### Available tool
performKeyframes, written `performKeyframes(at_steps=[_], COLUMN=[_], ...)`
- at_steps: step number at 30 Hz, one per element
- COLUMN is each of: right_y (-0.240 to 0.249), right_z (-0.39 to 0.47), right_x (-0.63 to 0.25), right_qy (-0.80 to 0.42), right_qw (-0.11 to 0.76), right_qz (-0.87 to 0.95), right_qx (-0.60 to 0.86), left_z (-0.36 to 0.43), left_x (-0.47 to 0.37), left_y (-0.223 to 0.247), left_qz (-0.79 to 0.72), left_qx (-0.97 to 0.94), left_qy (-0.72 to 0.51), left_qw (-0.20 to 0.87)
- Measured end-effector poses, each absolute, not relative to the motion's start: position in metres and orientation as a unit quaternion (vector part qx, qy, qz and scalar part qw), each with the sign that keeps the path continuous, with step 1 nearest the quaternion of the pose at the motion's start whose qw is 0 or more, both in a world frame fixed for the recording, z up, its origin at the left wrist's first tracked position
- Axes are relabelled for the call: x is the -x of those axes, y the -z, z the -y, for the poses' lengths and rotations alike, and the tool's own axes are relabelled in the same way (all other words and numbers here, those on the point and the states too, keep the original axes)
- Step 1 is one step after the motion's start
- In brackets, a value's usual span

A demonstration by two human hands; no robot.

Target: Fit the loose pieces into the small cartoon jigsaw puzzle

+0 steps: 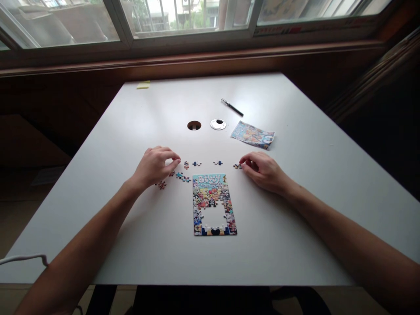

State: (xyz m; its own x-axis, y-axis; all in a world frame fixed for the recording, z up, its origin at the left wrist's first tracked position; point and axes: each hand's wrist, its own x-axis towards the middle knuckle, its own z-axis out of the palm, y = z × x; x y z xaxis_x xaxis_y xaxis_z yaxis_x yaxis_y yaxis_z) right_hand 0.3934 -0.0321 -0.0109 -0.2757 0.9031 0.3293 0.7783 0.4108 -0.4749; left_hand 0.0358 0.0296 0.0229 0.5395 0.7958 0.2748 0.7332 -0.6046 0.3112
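Note:
A jigsaw puzzle (215,192) lies flat near the middle of the table, its frame and upper part joined and a gap in its lower middle. Left of it, my left hand (157,165) hovers beside loose pieces (180,176), thumb and forefinger curved with a gap between them and nothing seen in them. On the right, my right hand (262,169) has its fingertips at small dark pieces (237,166); whether it grips one is too small to tell. More loose pieces (217,162) lie above the puzzle.
A creased picture sheet (253,134) lies behind my right hand, with a black pen (232,107) farther back. Near them are a round metal cover (218,124) and a cable hole (194,125). A yellow note (143,85) sits at the white table's (164,253) far left.

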Motion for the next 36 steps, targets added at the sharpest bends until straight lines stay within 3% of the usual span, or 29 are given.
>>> performKeyframes(at_steps=[16, 27, 36], right_y=[0.011, 0.009, 0.010], right_z=[0.031, 0.031, 0.031], right_x=[-0.397, -0.397, -0.397], right_qy=[-0.115, -0.113, -0.114], right_qw=[0.271, 0.257, 0.259], right_qz=[0.804, 0.812, 0.813], right_qx=[0.516, 0.512, 0.508], left_z=[-0.024, -0.023, -0.020], left_x=[0.011, 0.028, 0.004], left_y=[-0.031, -0.050, -0.024], left_qz=[-0.361, -0.337, -0.369], left_qx=[-0.915, -0.916, -0.911], left_qy=[-0.153, -0.039, -0.159], left_qw=[0.098, 0.215, 0.097])
